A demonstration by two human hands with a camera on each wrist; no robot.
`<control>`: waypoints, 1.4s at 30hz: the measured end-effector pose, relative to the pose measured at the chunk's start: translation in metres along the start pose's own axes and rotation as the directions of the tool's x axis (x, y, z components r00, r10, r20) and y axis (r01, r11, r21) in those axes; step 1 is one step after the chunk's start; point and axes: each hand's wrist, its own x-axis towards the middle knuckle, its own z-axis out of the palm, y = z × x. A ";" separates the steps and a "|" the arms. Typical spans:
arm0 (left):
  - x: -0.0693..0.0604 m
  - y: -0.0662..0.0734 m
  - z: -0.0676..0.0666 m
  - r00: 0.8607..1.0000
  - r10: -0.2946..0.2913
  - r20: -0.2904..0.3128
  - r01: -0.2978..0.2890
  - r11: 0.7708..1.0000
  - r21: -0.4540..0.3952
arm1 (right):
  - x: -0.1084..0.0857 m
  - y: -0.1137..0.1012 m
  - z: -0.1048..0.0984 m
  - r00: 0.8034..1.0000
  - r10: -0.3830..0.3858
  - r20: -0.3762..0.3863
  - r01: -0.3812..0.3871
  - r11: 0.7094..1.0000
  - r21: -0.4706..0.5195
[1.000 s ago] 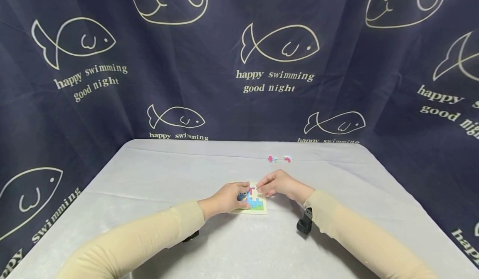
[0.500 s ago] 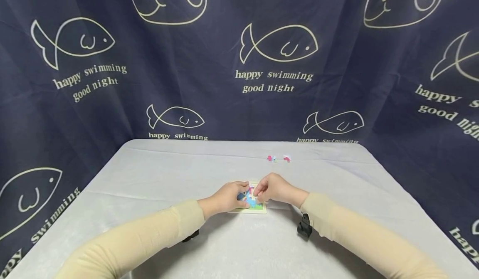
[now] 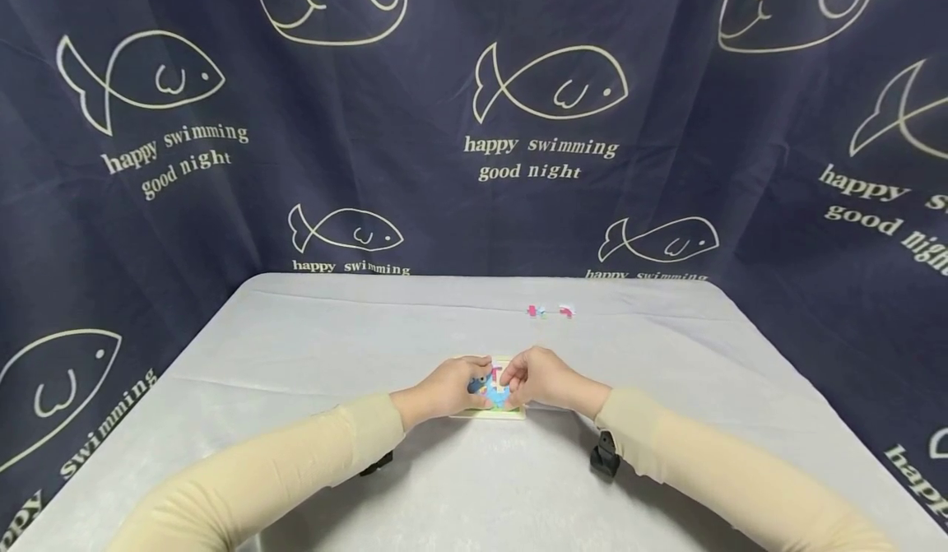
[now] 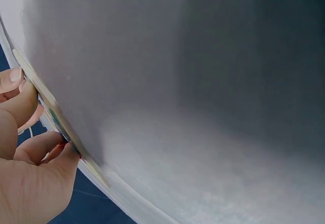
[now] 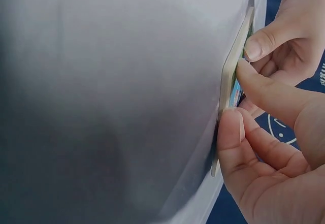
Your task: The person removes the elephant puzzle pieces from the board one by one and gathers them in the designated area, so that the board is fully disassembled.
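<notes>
On the table a small jigsaw puzzle lies in a cream tray, with blue, pink and green parts and a bare cream patch near its middle. My left hand holds the tray's left side, thumb near the front and fingers toward the back. Over its right part, my right hand bends its thumb and fingers onto a puzzle piece, which the fingers mostly hide. Seen edge-on in the right wrist view, the puzzle tray has both hands' fingertips along it. The left wrist view also catches the tray's edge.
Farther back on the white-covered table lie loose puzzle pieces, a pink and blue cluster and a pink and white piece. A dark blue curtain with fish drawings hangs behind the table.
My right hand has shifted slightly left and toward me, from the tray's right edge in over the puzzle. My left hand keeps its place on the tray. The loose pieces have not moved.
</notes>
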 end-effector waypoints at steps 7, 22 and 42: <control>0.002 -0.003 0.002 1.000 0.004 -0.007 -0.004 1.000 0.026 | 0.000 -0.001 0.000 1.000 -0.008 -0.009 0.008 1.000 -0.009; 0.002 -0.003 0.001 1.000 0.010 -0.001 -0.010 1.000 0.013 | -0.002 -0.002 -0.002 0.998 -0.055 0.005 0.055 0.998 -0.015; 0.000 -0.002 0.000 1.000 0.006 -0.001 -0.006 1.000 0.005 | -0.002 0.002 0.001 0.998 -0.071 0.003 0.071 0.997 0.013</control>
